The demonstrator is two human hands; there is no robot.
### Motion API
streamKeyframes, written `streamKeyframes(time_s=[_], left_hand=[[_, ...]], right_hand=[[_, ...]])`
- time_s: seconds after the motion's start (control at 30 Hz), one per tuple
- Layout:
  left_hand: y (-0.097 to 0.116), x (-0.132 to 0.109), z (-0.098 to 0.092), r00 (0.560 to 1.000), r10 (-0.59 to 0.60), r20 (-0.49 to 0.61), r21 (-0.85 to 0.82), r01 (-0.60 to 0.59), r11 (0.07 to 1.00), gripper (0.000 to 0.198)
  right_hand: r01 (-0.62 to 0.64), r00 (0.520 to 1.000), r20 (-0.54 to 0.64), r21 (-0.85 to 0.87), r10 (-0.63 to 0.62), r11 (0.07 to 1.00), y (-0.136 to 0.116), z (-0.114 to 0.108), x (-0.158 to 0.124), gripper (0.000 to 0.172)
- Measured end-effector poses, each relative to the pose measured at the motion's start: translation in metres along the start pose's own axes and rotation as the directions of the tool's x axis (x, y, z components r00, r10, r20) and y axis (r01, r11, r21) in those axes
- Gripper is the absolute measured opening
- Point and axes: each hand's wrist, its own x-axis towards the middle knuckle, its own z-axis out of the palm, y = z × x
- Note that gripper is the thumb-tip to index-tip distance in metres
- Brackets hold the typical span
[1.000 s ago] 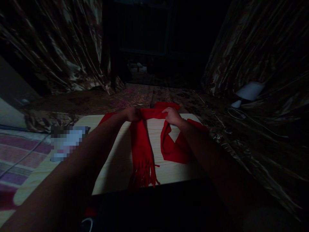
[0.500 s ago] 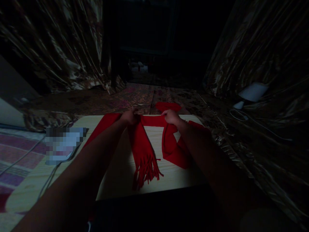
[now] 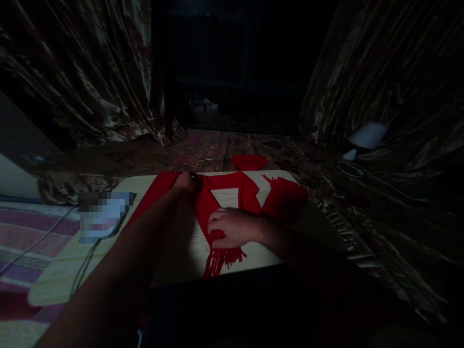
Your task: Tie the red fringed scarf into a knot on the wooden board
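Observation:
A red scarf (image 3: 203, 208) lies in folds across a light wooden board (image 3: 177, 241), one fringed end pointing toward me. My left hand (image 3: 186, 182) is closed on the scarf at the far edge of the board. Lower down, my right hand (image 3: 235, 226) has its fingers curled over the fringed end, just above the tassels. More of the scarf loops away to the right, where a bunched part with a few tassels rests beyond my right wrist. Another red piece of cloth (image 3: 248, 161) lies behind the board; whether it joins the scarf cannot be made out.
A blurred-out flat device (image 3: 107, 216) with a cable sits on the board's left. At right stands a small white lamp (image 3: 369, 135) with its cord. Patterned curtains (image 3: 108, 72) hang on both sides; a striped cloth (image 3: 29, 232) lies at left. The room is dark.
My right hand has let go of the scarf at the far edge and come down toward me and left onto its fringed end. My left hand stays at the far edge, slightly more left.

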Motion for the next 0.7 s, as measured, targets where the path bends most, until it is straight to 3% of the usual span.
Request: streamKeyframes(time_s=[0.17,0.27,0.33,0.4,0.47,0.53,0.57,0.6,0.7], left_hand=[[-0.002,-0.020,0.002,0.993,-0.039,-0.110,0.001,0.039,0.999,0.037],[0.009,-0.038,0.005,0.964,-0.080,-0.254,0.066,0.099,0.993,0.049],[0.021,-0.055,0.008,0.948,-0.010,-0.317,0.166,0.066,0.984,0.051],[0.032,-0.073,0.015,0.959,0.153,-0.238,0.240,-0.095,0.966,0.049],[0.040,-0.087,0.024,0.947,0.267,-0.178,0.274,-0.213,0.938,0.055],[0.042,-0.098,0.035,0.955,0.275,-0.108,0.281,-0.236,0.930,0.065],[0.041,-0.101,0.040,0.964,0.256,-0.072,0.275,-0.227,0.934,0.068],[0.039,-0.103,0.045,0.971,0.234,-0.038,0.267,-0.216,0.939,0.071],[0.035,-0.104,0.053,0.979,0.206,0.010,0.252,-0.201,0.947,0.074]], right_hand=[[-0.043,0.999,0.000,0.073,0.043,0.996,-0.013,-0.005,-0.026,0.022],[-0.160,0.978,-0.124,0.078,0.169,0.984,-0.011,-0.010,-0.043,0.020],[-0.278,0.936,-0.208,0.059,0.284,0.959,-0.006,-0.013,-0.057,0.013],[-0.375,0.898,-0.233,0.041,0.374,0.926,0.003,-0.015,-0.072,0.017],[-0.432,0.885,-0.185,0.018,0.428,0.902,0.013,-0.017,-0.087,0.039],[-0.455,0.888,-0.087,-0.011,0.452,0.891,0.020,-0.016,-0.098,0.063],[-0.459,0.888,-0.051,-0.027,0.457,0.888,0.022,-0.014,-0.102,0.066],[-0.462,0.887,-0.037,-0.048,0.461,0.885,0.023,-0.012,-0.104,0.061],[-0.498,0.865,-0.131,-0.110,0.484,0.860,0.024,-0.008,-0.105,0.020]])
